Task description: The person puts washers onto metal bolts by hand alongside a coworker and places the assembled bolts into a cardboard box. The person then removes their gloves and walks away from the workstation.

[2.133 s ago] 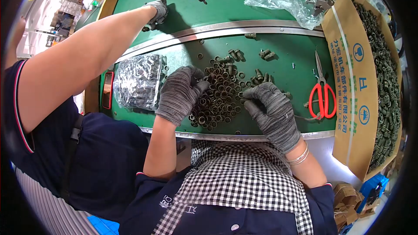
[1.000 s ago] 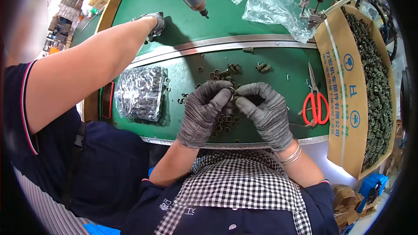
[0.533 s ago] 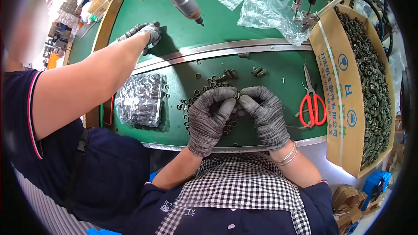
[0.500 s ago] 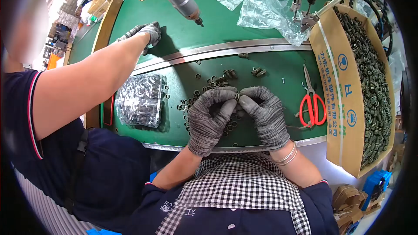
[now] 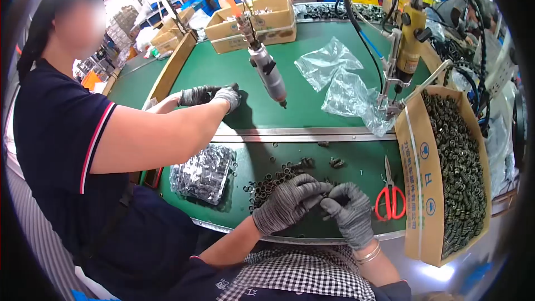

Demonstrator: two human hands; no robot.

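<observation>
Both my hands wear grey knit gloves and meet over the front of the green table. My left hand (image 5: pixel 290 205) has its fingers pinched together, and what they hold is too small to make out. My right hand (image 5: pixel 350 212) is pinched close beside it, its fingertips also hiding whatever they grip. A pile of small dark metal rings (image 5: pixel 266 187) lies beyond and to the left of my left hand. Short dark fittings (image 5: pixel 336 163) lie behind my hands. Red-handled scissors (image 5: pixel 390 198) rest to the right of my right hand.
A clear bag of dark parts (image 5: pixel 203 175) lies left, beside a co-worker's arm. A power driver (image 5: pixel 270 78) hangs above the table. Plastic bags (image 5: pixel 348 92) lie behind the metal rail (image 5: pixel 301 135). At right stand a tool stand (image 5: pixel 409 50) and a carton of metal parts (image 5: pixel 415 200).
The camera view has tilted up, showing more of the far table and another person. My hands remain together, with the fingertips slightly farther apart. The co-worker's hands remain beyond the rail.
</observation>
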